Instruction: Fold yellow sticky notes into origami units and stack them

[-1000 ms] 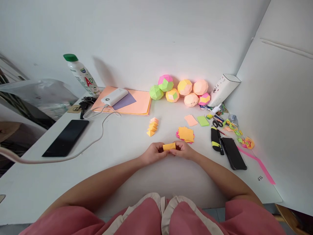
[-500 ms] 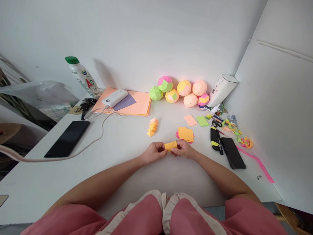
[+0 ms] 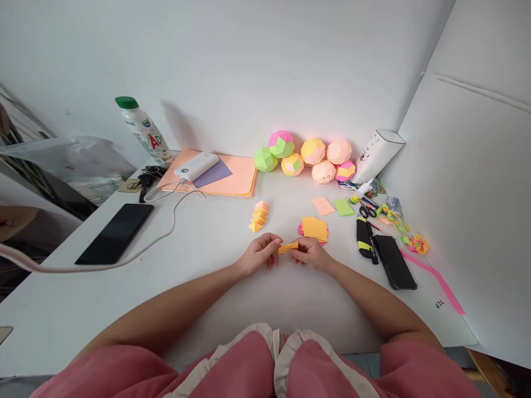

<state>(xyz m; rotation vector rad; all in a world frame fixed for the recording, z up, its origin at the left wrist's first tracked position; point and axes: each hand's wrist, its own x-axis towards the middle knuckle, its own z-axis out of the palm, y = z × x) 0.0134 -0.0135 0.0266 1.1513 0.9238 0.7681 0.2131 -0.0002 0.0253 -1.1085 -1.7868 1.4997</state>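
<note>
Plain white back wall, meeting a pale side wall at a corner on the right; a thin raised strip runs obliquely across the latter. A white tabletop extends to both surfaces. Grey floor shows beyond its near edge, with brown furniture at lower right. Lighting is diffuse; a soft shadow falls on the back wall.

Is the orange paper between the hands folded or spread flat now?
Folded: the orange paper shows as a narrow strip between the left hand and right hand, unlike the broad stacked sheets beyond. Exact creases: cannot tell.
</note>
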